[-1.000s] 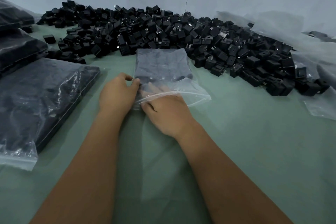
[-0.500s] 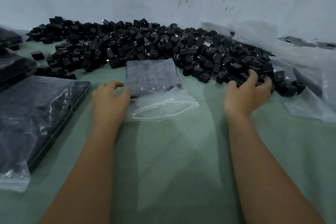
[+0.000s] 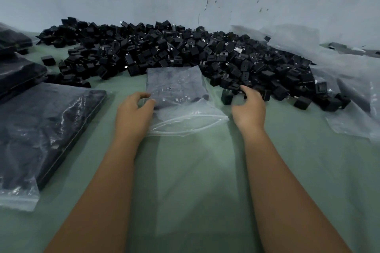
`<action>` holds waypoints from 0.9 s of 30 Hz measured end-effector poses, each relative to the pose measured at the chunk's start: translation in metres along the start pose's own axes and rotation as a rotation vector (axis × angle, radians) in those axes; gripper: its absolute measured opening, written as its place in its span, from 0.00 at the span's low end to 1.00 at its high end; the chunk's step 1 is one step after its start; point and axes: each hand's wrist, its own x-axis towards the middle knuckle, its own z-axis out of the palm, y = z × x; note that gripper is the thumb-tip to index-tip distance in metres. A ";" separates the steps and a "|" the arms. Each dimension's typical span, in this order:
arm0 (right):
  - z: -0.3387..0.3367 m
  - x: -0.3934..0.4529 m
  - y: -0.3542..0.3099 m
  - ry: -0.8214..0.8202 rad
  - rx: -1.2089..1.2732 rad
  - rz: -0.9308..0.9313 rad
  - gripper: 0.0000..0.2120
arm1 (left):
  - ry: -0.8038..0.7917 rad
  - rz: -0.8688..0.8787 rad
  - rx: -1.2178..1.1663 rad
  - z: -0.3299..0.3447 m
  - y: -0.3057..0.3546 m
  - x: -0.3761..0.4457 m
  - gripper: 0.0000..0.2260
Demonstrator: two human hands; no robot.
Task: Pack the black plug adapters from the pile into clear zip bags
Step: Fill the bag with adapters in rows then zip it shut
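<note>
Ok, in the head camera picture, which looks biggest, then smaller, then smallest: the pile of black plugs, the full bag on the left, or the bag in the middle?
1. pile of black plug adapters, the widest by far.
2. full bag on the left, though it lies nearer the camera, which makes it look bigger.
3. middle bag, beside the left hand.

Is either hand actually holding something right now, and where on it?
The left hand grips the clear zip bag by its left edge. The right hand curls over black plug adapters at the pile's edge; any grip cannot be told.
</note>
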 end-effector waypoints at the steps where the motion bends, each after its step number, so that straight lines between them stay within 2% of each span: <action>1: -0.002 -0.001 0.002 -0.025 0.035 0.018 0.29 | -0.002 0.004 0.013 0.000 0.000 0.000 0.13; 3: -0.005 -0.005 0.007 -0.072 0.088 0.041 0.28 | 0.001 0.071 0.090 0.000 0.001 -0.002 0.13; 5: -0.008 -0.009 0.007 -0.050 0.118 0.033 0.28 | -0.001 0.232 0.201 0.000 0.003 -0.005 0.12; 7: -0.008 -0.012 0.004 -0.080 0.114 -0.050 0.32 | -0.043 0.367 0.265 0.001 0.005 -0.010 0.11; 10: -0.004 -0.016 -0.002 -0.282 -0.063 -0.223 0.32 | -0.107 0.433 0.284 0.002 0.006 -0.013 0.11; 12: -0.001 -0.014 -0.003 -0.395 -0.237 -0.238 0.25 | -0.133 0.437 0.266 0.000 0.008 -0.014 0.12; 14: 0.002 -0.010 -0.001 -0.420 -0.376 -0.245 0.20 | -0.175 0.437 0.247 -0.002 0.011 -0.016 0.17; 16: 0.003 -0.010 0.000 -0.371 -0.343 -0.249 0.19 | -0.221 0.450 0.259 -0.003 0.012 -0.017 0.18; 19: 0.000 -0.012 -0.003 -0.250 -0.126 -0.181 0.22 | -0.274 0.459 0.311 -0.004 0.014 -0.017 0.20; 22: -0.001 -0.014 -0.002 -0.151 -0.029 -0.112 0.25 | -0.313 0.484 0.403 -0.004 0.014 -0.017 0.28; 24: -0.002 -0.015 0.000 -0.093 -0.008 -0.081 0.21 | -0.344 0.498 0.447 -0.004 0.015 -0.018 0.32; 27: -0.004 -0.019 -0.004 0.018 0.037 -0.065 0.14 | -0.372 0.496 0.428 -0.006 0.013 -0.020 0.33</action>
